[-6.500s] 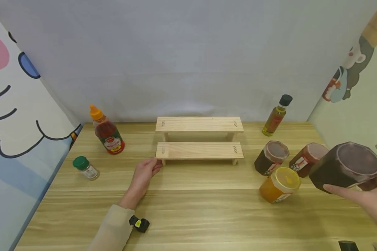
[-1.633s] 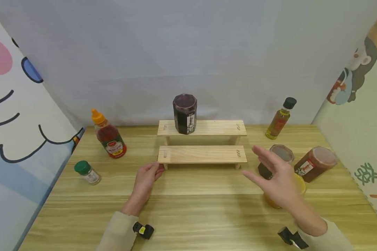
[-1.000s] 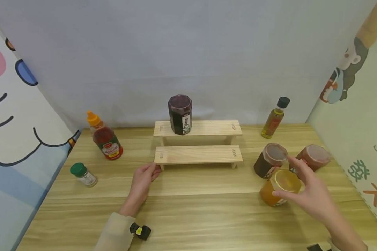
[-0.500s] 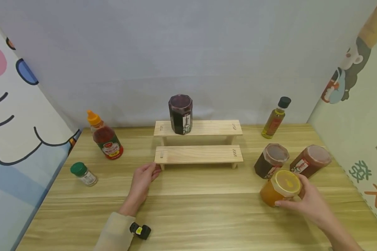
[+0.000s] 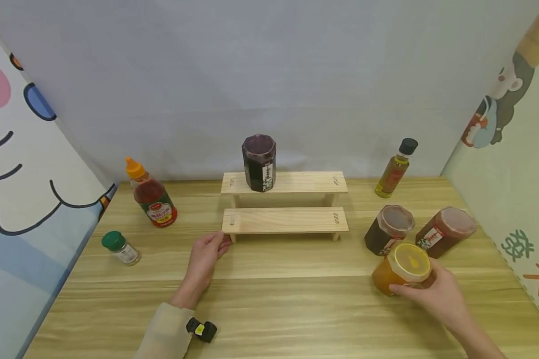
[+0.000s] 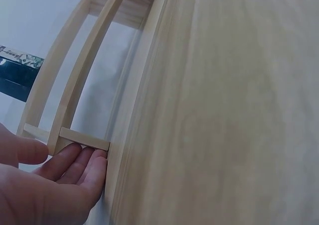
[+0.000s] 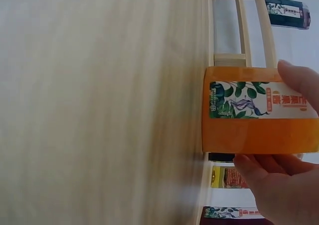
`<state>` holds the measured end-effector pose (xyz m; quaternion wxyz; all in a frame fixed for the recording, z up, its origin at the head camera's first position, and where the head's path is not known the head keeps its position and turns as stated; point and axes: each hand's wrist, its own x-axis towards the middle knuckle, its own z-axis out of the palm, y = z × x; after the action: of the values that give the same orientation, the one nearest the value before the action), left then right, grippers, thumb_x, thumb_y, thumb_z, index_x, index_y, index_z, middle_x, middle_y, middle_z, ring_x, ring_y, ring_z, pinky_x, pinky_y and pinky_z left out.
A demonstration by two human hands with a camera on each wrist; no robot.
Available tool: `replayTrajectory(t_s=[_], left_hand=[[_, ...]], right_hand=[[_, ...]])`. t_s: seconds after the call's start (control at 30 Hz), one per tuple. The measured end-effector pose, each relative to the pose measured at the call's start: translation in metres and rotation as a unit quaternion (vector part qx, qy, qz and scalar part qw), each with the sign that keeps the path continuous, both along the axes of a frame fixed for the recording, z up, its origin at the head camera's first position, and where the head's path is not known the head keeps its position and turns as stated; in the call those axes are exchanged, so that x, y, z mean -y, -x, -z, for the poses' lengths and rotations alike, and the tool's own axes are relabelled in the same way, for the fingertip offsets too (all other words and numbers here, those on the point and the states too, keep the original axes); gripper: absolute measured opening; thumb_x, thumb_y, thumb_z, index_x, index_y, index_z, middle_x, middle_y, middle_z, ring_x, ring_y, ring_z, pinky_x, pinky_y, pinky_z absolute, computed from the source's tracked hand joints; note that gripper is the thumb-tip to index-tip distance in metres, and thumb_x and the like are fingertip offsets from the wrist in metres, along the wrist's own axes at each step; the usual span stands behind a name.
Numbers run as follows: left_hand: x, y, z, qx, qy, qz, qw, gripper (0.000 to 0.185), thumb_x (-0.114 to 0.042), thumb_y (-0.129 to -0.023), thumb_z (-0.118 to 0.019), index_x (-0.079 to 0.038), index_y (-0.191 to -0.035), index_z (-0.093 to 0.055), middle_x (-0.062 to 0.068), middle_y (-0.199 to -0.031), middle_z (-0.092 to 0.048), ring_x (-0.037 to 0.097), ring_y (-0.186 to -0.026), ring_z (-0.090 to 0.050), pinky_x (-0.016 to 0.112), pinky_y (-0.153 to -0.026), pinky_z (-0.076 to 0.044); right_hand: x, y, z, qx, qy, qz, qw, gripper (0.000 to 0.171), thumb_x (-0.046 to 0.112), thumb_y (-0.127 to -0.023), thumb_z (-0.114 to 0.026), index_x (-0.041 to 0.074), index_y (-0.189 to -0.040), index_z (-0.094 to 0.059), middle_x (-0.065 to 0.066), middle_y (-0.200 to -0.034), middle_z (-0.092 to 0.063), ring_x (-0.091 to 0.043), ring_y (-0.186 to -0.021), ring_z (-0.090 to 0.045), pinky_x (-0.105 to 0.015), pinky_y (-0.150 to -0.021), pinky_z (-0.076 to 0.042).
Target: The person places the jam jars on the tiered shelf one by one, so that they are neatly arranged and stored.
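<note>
Your right hand [image 5: 435, 294] curls thumb and fingers round the orange jar [image 5: 401, 268], which stands on the table [image 5: 296, 309] at about 4 o'clock from the two-step wooden rack [image 5: 285, 221]. Two dark jars [image 5: 389, 229] sit just beyond it at 12 to 1 o'clock. Your left hand [image 5: 203, 257] lies with fingers straight, fingertips [image 6: 75, 158] touching the rack's lower-left leg. A dark purple jar [image 5: 259, 162] stands upright on the upper step.

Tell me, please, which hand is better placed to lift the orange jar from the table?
The right hand: its fingers already curl round the orange jar, as the right wrist view confirms. The left hand rests far across the table, its fingers touching the lower step's left leg on the wooden rack.
</note>
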<state>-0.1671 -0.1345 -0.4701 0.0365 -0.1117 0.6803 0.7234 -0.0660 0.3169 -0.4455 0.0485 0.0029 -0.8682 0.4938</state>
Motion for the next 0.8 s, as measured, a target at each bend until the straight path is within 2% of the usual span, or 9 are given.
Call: replayTrajectory(t_s=[0.13, 0.3, 0.43, 0.53, 0.63, 0.8], left_hand=[[0.001, -0.001, -0.001, -0.003, 0.001, 0.001, 1.0, 0.038, -0.013, -0.103, -0.042, 0.018, -0.123, -0.051, 0.031, -0.12, -0.055, 0.034, -0.111, -0.055, 0.037, -0.096, -0.046], [0.0, -0.001, 0.0, -0.005, 0.002, 0.004, 1.0, 0.038, -0.013, -0.103, -0.042, 0.019, -0.123, -0.051, 0.031, -0.12, -0.055, 0.036, -0.111, -0.054, 0.037, -0.097, -0.045], [0.001, -0.002, 0.002, -0.004, 0.005, 0.001, 1.0, 0.038, -0.013, -0.103, -0.042, 0.018, -0.123, -0.051, 0.031, -0.12, -0.055, 0.036, -0.111, -0.054, 0.038, -0.097, -0.045], [0.001, -0.002, 0.002, -0.004, 0.004, -0.001, 1.0, 0.038, -0.013, -0.103, -0.043, 0.018, -0.123, -0.051, 0.031, -0.12, -0.055, 0.036, -0.112, -0.054, 0.038, -0.097, -0.045], [0.0, -0.003, 0.001, -0.006, 0.004, 0.001, 1.0, 0.038, -0.013, -0.103, -0.044, 0.018, -0.123, -0.051, 0.03, -0.121, -0.054, 0.036, -0.112, -0.054, 0.039, -0.098, -0.045], [0.0, -0.001, 0.0, -0.004, 0.009, -0.003, 0.9999, 0.038, -0.014, -0.103, -0.044, 0.017, -0.123, -0.052, 0.029, -0.12, -0.055, 0.035, -0.111, -0.055, 0.038, -0.097, -0.045]], right_hand=[[0.0, 0.0, 0.001, 0.013, -0.013, 0.014, 1.0, 0.074, 0.013, -0.069, -0.087, 0.0, -0.13, -0.048, 0.003, -0.106, -0.064, -0.009, -0.084, -0.064, -0.023, -0.067, -0.055], [0.001, 0.002, 0.002, 0.008, -0.033, 0.03, 0.999, 0.071, 0.014, -0.066, -0.089, 0.001, -0.126, -0.053, -0.003, -0.1, -0.066, -0.011, -0.077, -0.065, -0.024, -0.063, -0.055], [0.005, 0.003, 0.001, 0.015, -0.017, 0.033, 0.999, 0.065, 0.014, -0.067, -0.089, 0.0, -0.121, -0.056, -0.003, -0.095, -0.068, -0.013, -0.074, -0.065, -0.025, -0.061, -0.055], [0.01, 0.004, -0.003, 0.018, 0.003, 0.025, 1.0, 0.061, 0.013, -0.069, -0.088, -0.001, -0.119, -0.057, -0.004, -0.095, -0.068, -0.014, -0.076, -0.065, -0.025, -0.063, -0.055], [0.017, 0.006, -0.011, 0.01, -0.006, 0.013, 1.0, 0.059, 0.015, -0.069, -0.088, 0.0, -0.118, -0.058, -0.004, -0.098, -0.068, -0.011, -0.082, -0.065, -0.022, -0.067, -0.055], [0.034, 0.019, -0.03, -0.033, -0.028, -0.022, 0.999, 0.054, 0.018, -0.07, -0.088, 0.005, -0.115, -0.061, -0.005, -0.1, -0.068, -0.01, -0.087, -0.065, -0.019, -0.074, -0.053]])
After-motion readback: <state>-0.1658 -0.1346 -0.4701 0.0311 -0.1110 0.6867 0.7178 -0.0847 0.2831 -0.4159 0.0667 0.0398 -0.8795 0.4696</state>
